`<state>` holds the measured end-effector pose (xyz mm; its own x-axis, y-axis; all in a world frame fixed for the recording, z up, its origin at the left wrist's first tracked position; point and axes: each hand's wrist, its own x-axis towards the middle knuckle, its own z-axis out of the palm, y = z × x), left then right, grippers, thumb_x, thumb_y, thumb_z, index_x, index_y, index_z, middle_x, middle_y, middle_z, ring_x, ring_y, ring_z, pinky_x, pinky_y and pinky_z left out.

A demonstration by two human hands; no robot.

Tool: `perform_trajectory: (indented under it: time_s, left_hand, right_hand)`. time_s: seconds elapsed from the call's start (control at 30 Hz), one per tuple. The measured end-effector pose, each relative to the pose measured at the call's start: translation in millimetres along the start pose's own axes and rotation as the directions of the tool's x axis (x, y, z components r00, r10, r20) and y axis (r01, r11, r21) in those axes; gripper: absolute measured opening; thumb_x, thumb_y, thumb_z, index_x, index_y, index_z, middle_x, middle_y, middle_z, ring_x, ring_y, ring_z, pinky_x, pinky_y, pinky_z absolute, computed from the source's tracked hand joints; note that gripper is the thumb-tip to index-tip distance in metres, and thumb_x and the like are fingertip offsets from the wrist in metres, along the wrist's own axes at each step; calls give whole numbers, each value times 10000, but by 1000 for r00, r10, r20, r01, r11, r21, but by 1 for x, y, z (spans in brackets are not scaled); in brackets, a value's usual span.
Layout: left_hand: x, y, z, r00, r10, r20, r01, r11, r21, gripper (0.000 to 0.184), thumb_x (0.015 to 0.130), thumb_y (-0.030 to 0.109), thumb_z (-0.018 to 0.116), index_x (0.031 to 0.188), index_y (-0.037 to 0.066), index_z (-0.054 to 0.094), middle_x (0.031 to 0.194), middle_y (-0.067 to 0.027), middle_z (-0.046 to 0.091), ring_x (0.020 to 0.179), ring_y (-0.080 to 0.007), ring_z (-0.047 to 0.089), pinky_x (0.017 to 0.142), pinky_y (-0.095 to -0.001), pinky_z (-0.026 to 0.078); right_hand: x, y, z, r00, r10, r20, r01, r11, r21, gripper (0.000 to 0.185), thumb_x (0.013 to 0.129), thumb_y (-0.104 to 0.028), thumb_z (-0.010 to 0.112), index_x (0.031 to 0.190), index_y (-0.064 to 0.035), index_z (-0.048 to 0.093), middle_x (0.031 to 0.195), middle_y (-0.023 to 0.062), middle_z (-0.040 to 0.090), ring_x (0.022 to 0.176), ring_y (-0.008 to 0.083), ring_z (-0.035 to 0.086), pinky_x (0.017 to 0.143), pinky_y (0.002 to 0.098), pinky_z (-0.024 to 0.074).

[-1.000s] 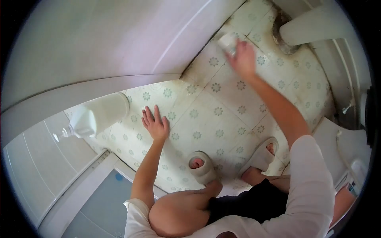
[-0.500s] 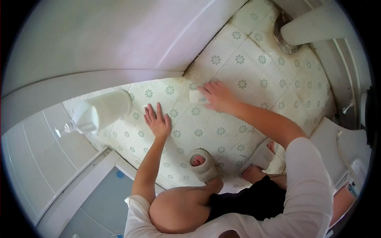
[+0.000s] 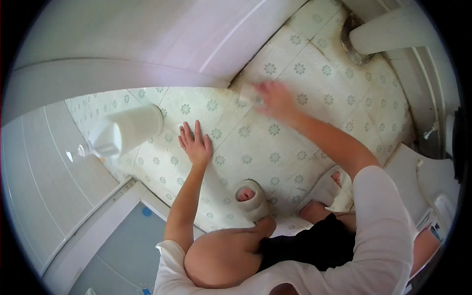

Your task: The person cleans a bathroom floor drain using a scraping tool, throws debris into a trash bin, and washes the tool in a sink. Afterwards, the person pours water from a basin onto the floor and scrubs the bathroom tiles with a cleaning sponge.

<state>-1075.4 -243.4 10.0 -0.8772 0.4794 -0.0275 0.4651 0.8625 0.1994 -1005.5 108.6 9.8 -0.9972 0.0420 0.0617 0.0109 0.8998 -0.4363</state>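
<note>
My left hand (image 3: 196, 145) lies flat on the patterned floor tiles (image 3: 246, 157), its fingers spread. To its left stands a large whitish plastic jug (image 3: 128, 129) with a pump-like top. My right hand (image 3: 278, 101), blurred by motion, is closed on a small white block (image 3: 247, 93) pressed on the tiles near the corner of the white panel. What the block is exactly cannot be made out.
A large white panel (image 3: 147, 39) rises along the upper left. At the upper right a white pipe (image 3: 388, 37) meets the floor in a dark, stained ring. My slippered feet (image 3: 251, 199) rest on the tiles. A grey-blue door panel (image 3: 128, 246) is at the lower left.
My right hand, with the white block, came from the upper right down towards the panel corner, then moved slightly up. My left hand has stayed on the floor.
</note>
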Motion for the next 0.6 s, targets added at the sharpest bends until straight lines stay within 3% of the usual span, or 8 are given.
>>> perform_trajectory:
  time_s: [0.03,0.1,0.2,0.3,0.37,0.47,0.6]
  left_hand:
    - [1,1,-1,1000,-2,-2,2,1000,-6,602,948,332,513,1529,186,449,1635,-197,253,1511,-411,204,1219,-558,100]
    - [0,0,1,1000,5,-3,-5,1000,2,600,962,330,499,1541,189,428,1640,-190,244,1514,-407,198,1217,-564,98]
    - [0,-2,0,1000,10,-26,-11,1000,-30,579,960,315,508,1523,193,459,1633,-192,264,1509,-406,213,1218,-558,105]
    - [-3,-5,3,999,-5,-36,3,998,-62,562,957,299,518,1509,197,482,1628,-193,279,1504,-407,227,1218,-554,112]
    - [0,-5,3,999,-3,-39,0,997,-77,557,959,291,521,1507,199,485,1627,-192,282,1502,-408,232,1217,-554,116]
    - [1,-5,-1,999,4,-43,-8,996,-89,551,960,284,527,1504,202,489,1624,-189,289,1499,-410,239,1216,-556,120]
    - [0,-7,-1,999,20,-37,-24,992,-123,553,960,259,514,1509,194,480,1626,-189,285,1505,-413,226,1216,-559,115]
  right_hand:
    - [-15,-22,5,987,-60,151,62,998,-8,770,729,-430,806,1375,-115,531,1176,86,575,1056,274,558,895,424,450]
    - [-50,-51,9,939,-295,175,286,955,74,788,725,-435,805,1392,-123,526,1154,76,589,1047,262,563,895,418,445]
    - [-61,-64,-1,866,-445,228,406,892,200,796,712,-399,818,1407,-135,533,1164,64,605,1031,253,567,869,413,443]
    - [-26,-57,-1,959,-280,-35,282,957,65,766,727,-362,816,1404,-140,537,1177,53,601,1047,243,557,887,403,437]
    - [22,-55,-10,988,-143,-51,142,989,-33,727,762,-344,796,1405,-124,538,1190,47,598,1081,244,550,911,409,437]
    - [52,-27,8,953,-286,-102,280,957,-72,685,798,-316,772,1405,-106,536,1209,51,598,1104,262,549,919,429,444]
    - [27,-31,7,958,-286,-31,287,958,28,663,801,-288,771,1398,-114,540,1215,65,604,1118,274,551,935,432,445]
